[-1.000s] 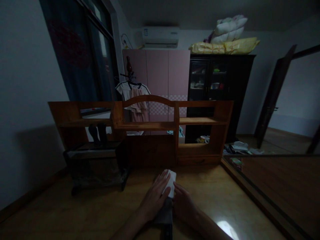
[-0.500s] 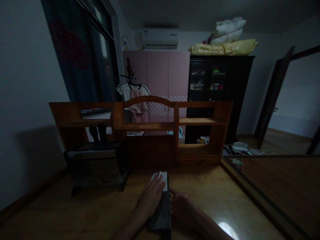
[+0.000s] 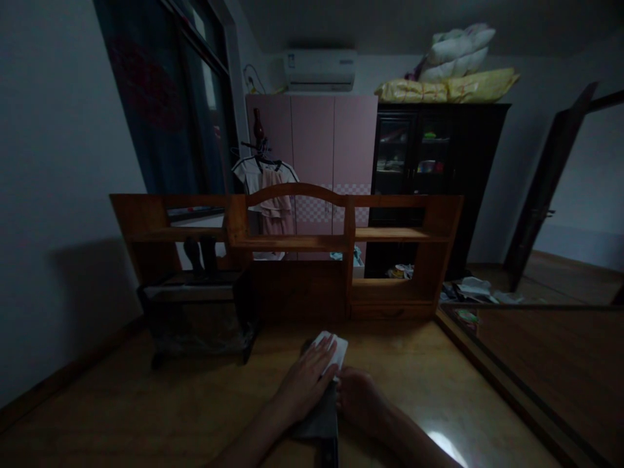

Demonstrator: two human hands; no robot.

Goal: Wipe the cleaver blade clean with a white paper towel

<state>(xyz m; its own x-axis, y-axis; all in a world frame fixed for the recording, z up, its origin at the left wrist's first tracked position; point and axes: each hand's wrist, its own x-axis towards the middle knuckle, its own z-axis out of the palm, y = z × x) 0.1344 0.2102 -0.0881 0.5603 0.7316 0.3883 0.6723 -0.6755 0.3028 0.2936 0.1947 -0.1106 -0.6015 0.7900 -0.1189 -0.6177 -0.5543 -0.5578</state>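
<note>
Broad grey metal cleaver (image 3: 319, 419): lay lower centre, long axis near vertical, black handle (image 3: 330, 452) toward bottom edge. Your left hand (image 3: 308, 382), flat, covered white tissue (image 3: 340, 353); your right hand (image 3: 361, 398) curled alongside, grip unclear.

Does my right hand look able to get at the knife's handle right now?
Probably yes: the handle points back toward you, nothing covers its visible part, and your right hand is just beside the blade.

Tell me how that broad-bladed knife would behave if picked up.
The knife is probably stiff: its broad blade shows no bend. It may feel blade-heavy, since the blade is far wider than the dark handle. It seems unlikely to roll, given its flat shape.
</note>
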